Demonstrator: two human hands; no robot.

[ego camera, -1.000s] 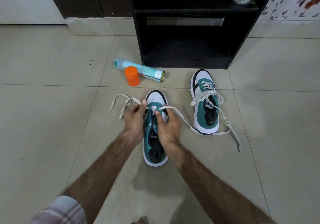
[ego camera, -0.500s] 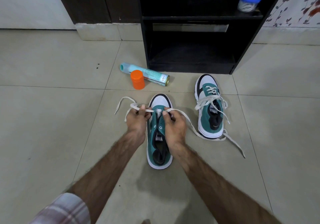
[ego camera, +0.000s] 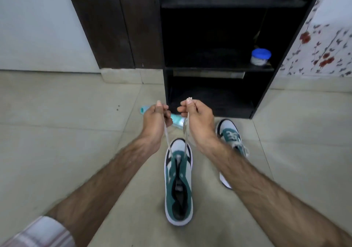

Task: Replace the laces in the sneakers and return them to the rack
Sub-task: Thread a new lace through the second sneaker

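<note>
1. While both hands are raised above the floor, the left hand [ego camera: 155, 121] pinches one end of the white lace [ego camera: 185, 143] between thumb and fingers, and the right hand [ego camera: 198, 120] pinches the other end the same way.
2. Both lace strands run taut down from the hands to the front eyelets of the near sneaker [ego camera: 178, 185]; they converge there.
3. Near sneaker: teal, white and black, flat on the tiled floor [ego camera: 57, 132], toe pointing far, between the forearms.
4. Second sneaker [ego camera: 231, 134]: right of the first and a bit farther, already laced, partly hidden by the right forearm.
5. Black rack [ego camera: 213, 56] stands far centre; small blue-lidded jar [ego camera: 261, 56] on its middle shelf, right side.
6. Teal spray can [ego camera: 176, 121] lies on the floor behind the hands, mostly hidden.
7. Plaid sleeve [ego camera: 41, 233] at near left corner.
</note>
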